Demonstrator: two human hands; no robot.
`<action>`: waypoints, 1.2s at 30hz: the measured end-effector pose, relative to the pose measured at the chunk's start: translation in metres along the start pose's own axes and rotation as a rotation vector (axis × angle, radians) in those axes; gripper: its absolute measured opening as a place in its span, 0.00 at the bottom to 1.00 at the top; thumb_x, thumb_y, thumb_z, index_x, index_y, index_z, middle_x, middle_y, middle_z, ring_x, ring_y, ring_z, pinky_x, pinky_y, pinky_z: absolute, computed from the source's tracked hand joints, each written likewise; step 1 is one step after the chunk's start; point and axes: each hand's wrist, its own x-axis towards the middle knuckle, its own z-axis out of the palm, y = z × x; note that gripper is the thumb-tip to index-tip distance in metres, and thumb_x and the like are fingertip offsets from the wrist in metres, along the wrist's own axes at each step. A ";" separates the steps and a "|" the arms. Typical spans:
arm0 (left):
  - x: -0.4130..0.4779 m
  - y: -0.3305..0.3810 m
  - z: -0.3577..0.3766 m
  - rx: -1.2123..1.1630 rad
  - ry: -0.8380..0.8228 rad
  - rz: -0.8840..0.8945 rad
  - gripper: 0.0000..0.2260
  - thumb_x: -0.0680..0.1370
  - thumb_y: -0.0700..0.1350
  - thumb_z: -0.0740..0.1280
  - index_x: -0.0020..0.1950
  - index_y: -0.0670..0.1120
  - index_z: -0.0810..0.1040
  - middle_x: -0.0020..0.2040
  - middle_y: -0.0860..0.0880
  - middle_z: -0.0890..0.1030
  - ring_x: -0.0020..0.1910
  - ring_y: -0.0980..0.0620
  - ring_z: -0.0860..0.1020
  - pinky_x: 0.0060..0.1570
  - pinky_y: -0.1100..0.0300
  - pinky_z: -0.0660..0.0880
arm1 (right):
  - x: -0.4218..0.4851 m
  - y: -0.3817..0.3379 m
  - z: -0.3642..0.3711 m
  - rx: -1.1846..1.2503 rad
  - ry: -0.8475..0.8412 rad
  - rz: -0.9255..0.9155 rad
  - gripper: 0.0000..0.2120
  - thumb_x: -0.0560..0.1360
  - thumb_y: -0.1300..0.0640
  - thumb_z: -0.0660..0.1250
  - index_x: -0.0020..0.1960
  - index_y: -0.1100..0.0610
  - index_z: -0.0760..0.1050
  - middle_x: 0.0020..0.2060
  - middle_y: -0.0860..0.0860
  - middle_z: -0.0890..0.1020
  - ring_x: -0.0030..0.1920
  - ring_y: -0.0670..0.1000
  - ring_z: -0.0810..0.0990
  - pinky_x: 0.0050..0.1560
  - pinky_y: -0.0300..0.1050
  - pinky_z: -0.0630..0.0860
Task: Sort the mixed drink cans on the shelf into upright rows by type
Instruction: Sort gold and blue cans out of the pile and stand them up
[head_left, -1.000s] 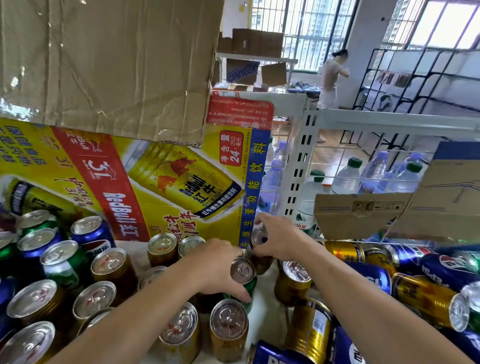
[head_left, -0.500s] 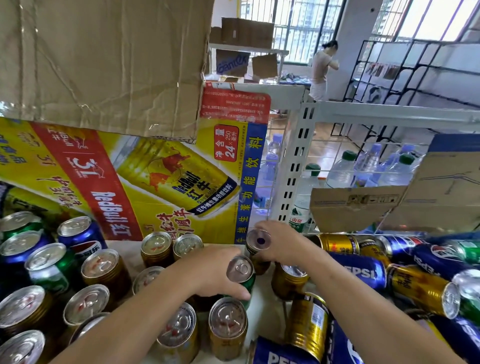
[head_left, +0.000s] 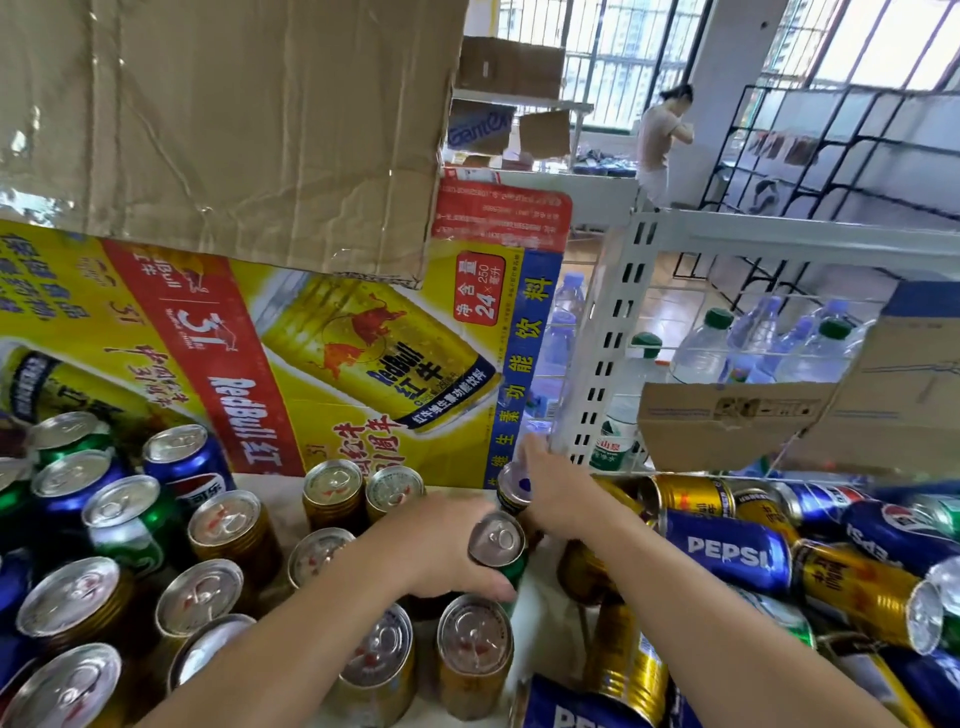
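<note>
My left hand (head_left: 441, 545) grips a green can (head_left: 501, 551) near the middle of the shelf, its silver top tilted toward me. My right hand (head_left: 558, 493) holds a gold can (head_left: 514, 486) just behind it, close to the yellow Red Bull carton (head_left: 311, 364). Upright gold cans (head_left: 332, 488) stand in rows left of my hands. Upright green and blue cans (head_left: 130, 514) stand at the far left. On the right, a heap of lying blue Pepsi cans (head_left: 727, 556) and gold cans (head_left: 857, 592) is mixed together.
A torn brown cardboard flap (head_left: 223, 130) hangs overhead. A white perforated shelf post (head_left: 602, 358) rises right of the carton, with water bottles (head_left: 701, 348) and a cardboard box (head_left: 727, 421) behind it. A person (head_left: 660, 140) stands far back by the windows.
My right hand has lifted its gold can slightly toward the carton. My left hand keeps its grip on the green can, which barely shifts.
</note>
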 end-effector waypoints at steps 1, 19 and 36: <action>0.000 -0.001 0.001 -0.005 0.008 0.005 0.26 0.65 0.65 0.74 0.57 0.55 0.73 0.54 0.56 0.77 0.53 0.53 0.75 0.45 0.59 0.69 | 0.002 -0.003 0.002 -0.002 0.021 0.000 0.23 0.74 0.71 0.60 0.66 0.58 0.60 0.55 0.59 0.76 0.46 0.55 0.74 0.41 0.45 0.67; 0.005 -0.009 0.008 0.007 -0.002 0.015 0.29 0.65 0.67 0.73 0.57 0.54 0.71 0.56 0.52 0.77 0.54 0.48 0.76 0.52 0.52 0.74 | 0.020 -0.001 0.005 -0.134 -0.046 -0.081 0.34 0.72 0.65 0.66 0.71 0.49 0.54 0.58 0.58 0.75 0.57 0.58 0.75 0.56 0.51 0.73; 0.007 -0.011 0.008 -0.013 -0.039 -0.022 0.32 0.62 0.69 0.72 0.60 0.56 0.70 0.57 0.52 0.79 0.55 0.47 0.76 0.51 0.53 0.73 | 0.007 -0.009 -0.025 -0.102 -0.019 -0.130 0.26 0.69 0.51 0.73 0.65 0.52 0.69 0.51 0.51 0.76 0.50 0.52 0.75 0.44 0.44 0.70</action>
